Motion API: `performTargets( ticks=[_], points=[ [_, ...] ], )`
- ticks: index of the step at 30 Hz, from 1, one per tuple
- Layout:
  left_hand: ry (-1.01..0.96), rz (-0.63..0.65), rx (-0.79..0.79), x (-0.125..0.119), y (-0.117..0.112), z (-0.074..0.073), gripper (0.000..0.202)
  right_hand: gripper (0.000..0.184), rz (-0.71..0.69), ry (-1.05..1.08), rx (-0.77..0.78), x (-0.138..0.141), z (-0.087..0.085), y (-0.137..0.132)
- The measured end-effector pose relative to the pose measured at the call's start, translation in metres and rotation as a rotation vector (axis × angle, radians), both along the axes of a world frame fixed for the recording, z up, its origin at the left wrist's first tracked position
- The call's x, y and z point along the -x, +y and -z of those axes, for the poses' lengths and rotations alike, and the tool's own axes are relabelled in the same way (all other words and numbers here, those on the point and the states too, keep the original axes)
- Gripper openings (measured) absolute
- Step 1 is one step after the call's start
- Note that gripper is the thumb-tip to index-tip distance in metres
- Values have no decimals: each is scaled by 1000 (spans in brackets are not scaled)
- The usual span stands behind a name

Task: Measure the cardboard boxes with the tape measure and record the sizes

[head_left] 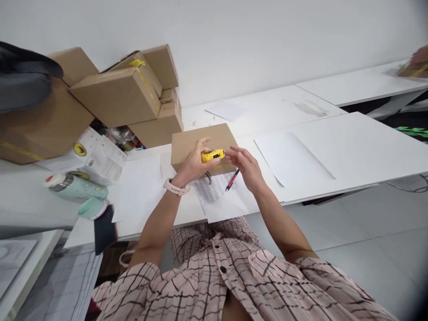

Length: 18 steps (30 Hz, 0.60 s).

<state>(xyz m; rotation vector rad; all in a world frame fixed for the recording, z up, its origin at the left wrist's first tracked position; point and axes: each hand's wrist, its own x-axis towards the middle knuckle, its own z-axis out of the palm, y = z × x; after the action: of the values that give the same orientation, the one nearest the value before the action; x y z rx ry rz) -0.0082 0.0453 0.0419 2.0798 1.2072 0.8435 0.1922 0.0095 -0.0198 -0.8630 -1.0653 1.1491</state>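
My left hand (195, 162) is wrapped round a yellow tape measure (211, 155), held just in front of a small brown cardboard box (197, 140) on the white table (351, 147). My right hand (245, 166) is right beside the tape measure, its fingertips pinched near the tape's end, and a red and black pen (232, 180) sticks out below its fingers. A printed sheet of paper (214, 189) lies under both hands. A pale wristwatch (174, 187) is on my left wrist.
Several brown cardboard boxes (117, 93) are stacked at the back left, with a white printed box (100, 158) in front. A mint flask (76, 188), its cup (92, 208) and a dark phone (104, 229) sit at the left. Blank sheets (290, 158) lie right. Another person's hand (419, 60) is far right.
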Motion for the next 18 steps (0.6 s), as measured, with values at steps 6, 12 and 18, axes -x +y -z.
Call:
performTargets(
  ticks=[6, 12, 18],
  points=[
    [30, -51, -15, 17, -1, -2, 71, 44, -100, 29, 61, 12, -29, 6],
    [-10, -83, 8, 28, -7, -8, 69, 39, -8, -85, 21, 21, -45, 19],
    [-7, -67, 3, 37, -7, -6, 73, 36, -163, -13, 152, 31, -42, 23]
  ],
)
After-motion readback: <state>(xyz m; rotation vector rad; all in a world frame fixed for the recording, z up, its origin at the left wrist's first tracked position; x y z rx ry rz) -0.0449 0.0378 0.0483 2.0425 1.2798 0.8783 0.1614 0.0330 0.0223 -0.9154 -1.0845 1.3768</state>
